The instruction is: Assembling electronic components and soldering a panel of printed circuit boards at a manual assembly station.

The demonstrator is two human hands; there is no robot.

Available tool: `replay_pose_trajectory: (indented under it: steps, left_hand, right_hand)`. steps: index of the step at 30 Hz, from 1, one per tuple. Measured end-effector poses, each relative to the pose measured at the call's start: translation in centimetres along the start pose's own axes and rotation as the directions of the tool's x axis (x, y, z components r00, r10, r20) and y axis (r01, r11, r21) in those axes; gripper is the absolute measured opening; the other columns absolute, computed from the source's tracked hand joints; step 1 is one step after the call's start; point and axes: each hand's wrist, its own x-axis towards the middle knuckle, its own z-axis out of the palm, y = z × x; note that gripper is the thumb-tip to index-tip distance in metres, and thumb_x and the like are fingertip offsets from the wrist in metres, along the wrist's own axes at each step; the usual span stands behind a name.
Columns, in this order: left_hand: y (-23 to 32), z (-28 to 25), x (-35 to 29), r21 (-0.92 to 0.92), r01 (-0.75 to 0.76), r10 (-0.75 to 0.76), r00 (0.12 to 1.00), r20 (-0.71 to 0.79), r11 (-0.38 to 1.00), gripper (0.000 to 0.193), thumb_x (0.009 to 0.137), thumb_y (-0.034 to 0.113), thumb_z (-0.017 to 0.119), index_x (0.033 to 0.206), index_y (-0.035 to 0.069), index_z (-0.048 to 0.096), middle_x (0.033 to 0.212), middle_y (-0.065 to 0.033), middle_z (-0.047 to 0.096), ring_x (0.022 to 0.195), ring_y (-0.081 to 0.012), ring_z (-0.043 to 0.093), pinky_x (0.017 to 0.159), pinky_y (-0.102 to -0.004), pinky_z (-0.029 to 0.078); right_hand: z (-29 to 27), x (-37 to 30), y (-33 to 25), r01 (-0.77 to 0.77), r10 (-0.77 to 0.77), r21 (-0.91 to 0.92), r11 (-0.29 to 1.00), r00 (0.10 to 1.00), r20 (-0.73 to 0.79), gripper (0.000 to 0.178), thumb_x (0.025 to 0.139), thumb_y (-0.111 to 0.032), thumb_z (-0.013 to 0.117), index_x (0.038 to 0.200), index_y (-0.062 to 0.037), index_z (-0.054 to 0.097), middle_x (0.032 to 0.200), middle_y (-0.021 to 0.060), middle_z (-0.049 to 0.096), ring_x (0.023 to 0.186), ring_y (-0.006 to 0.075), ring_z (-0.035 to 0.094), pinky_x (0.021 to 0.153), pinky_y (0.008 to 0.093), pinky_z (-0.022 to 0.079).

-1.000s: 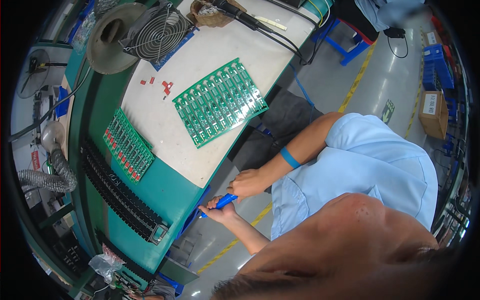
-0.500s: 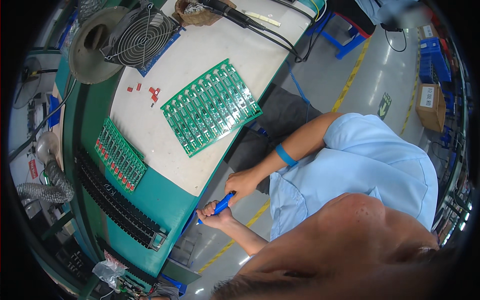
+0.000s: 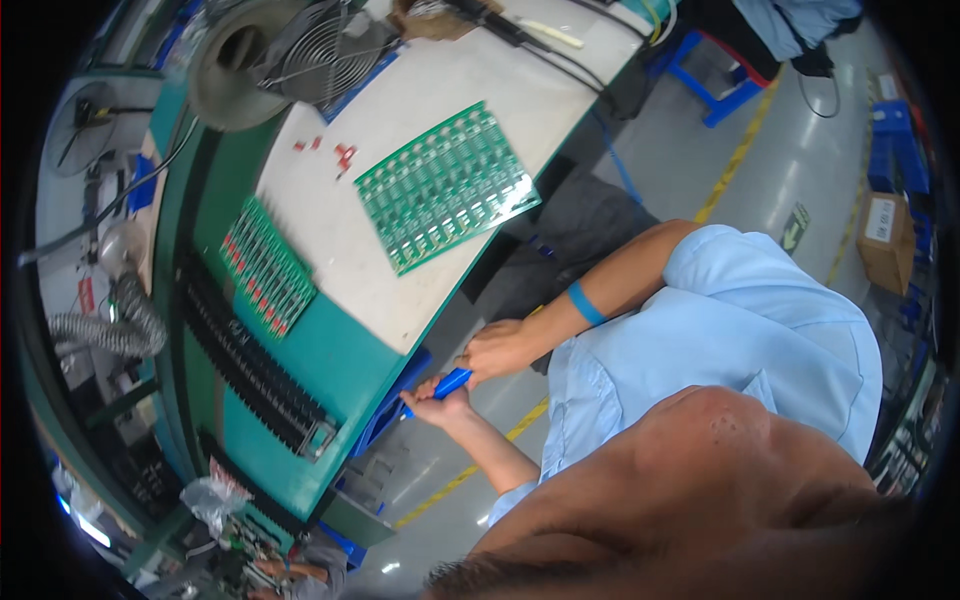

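Stout blue tool, slanted, narrow-tipped, your left hand curled around it, right hand closed over its upper end

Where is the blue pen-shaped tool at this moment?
In the head view, the blue pen-shaped tool is below centre, between the left hand and right hand, beside the green tabletop's edge.

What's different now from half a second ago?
The view shifted, so the bench sits higher and farther right in the picture. Nothing was visibly picked up or released. The left hand still grips the blue tool, with the right hand at its upper end; the large circuit board stays put.
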Motion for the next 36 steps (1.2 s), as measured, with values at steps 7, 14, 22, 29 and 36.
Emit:
replay_pose_trajectory:
  steps: [7, 14, 22, 29, 36]
  left_hand:
    - [0.6, 2.6, -1.3, -0.051, 0.057, -0.035, 0.934, 0.356, 0.997, 0.042, 0.106, 0.022, 0.044, 0.064, 0.02, 0.043, 0.047, 0.0047, 0.037, 0.043, -0.0089, 0.033, 0.049, -0.0269, 0.034]
    - [-0.8, 3.8, -3.9, 0.593, -0.325, 0.295, 0.944, 0.15, 0.737, 0.029, 0.098, 0.025, 0.057, 0.074, 0.01, 0.06, 0.063, -0.0007, 0.056, 0.053, -0.0185, 0.051, 0.059, -0.0344, 0.046]
    - [-2.3, 2.6, -5.0, 0.32, -0.406, -0.284, 0.886, 0.365, -0.856, 0.026, 0.082, 0.029, 0.074, 0.085, 0.004, 0.07, 0.081, -0.0101, 0.073, 0.067, -0.0302, 0.067, 0.065, -0.0418, 0.052]
    - [-3.7, 6.0, -8.2, 0.487, -0.345, -0.264, 0.937, 0.228, -0.802, 0.018, 0.077, 0.023, 0.074, 0.082, 0.006, 0.073, 0.074, -0.0128, 0.072, 0.063, -0.0331, 0.067, 0.059, -0.041, 0.052]
    - [-9.3, 7.9, -8.8, 0.586, -0.572, -0.404, 0.82, 0.405, -0.574, 0.018, 0.073, 0.017, 0.076, 0.079, 0.0, 0.072, 0.063, -0.0125, 0.066, 0.052, -0.0317, 0.059, 0.054, -0.0393, 0.048]
  right_hand:
    - [-2.9, 1.1, -2.6, -0.59, 0.216, 0.657, 0.469, 0.798, 0.562, 0.045, 0.1, -0.047, 0.062, 0.093, -0.0044, 0.073, 0.068, 0.0051, 0.064, 0.049, 0.0088, 0.044, 0.039, 0.0235, 0.033]
    - [-4.4, 2.0, 1.0, -0.528, 0.292, 0.611, 0.59, 0.845, 0.448, 0.046, 0.101, -0.048, 0.059, 0.093, -0.0037, 0.069, 0.074, 0.0061, 0.067, 0.047, 0.0108, 0.045, 0.042, 0.0269, 0.037]
    - [-6.5, 0.4, -3.8, -0.408, 0.226, 0.132, 0.903, 0.713, 0.663, 0.046, 0.1, -0.043, 0.061, 0.115, 0.0, 0.064, 0.099, 0.0147, 0.072, 0.074, 0.0263, 0.063, 0.073, 0.0385, 0.053]
    - [-10.4, -5.8, -6.4, 0.328, -0.331, 0.054, 0.943, 0.94, 0.078, 0.061, 0.09, -0.033, 0.074, 0.138, -0.0006, 0.055, 0.143, 0.0208, 0.054, 0.109, 0.0322, 0.062, 0.093, 0.0399, 0.051]
    - [-9.2, -6.4, -5.1, 0.32, -0.304, 0.305, 0.897, 0.947, -0.099, 0.064, 0.084, -0.022, 0.081, 0.138, -0.0007, 0.056, 0.143, 0.0209, 0.056, 0.115, 0.0331, 0.062, 0.096, 0.0409, 0.051]
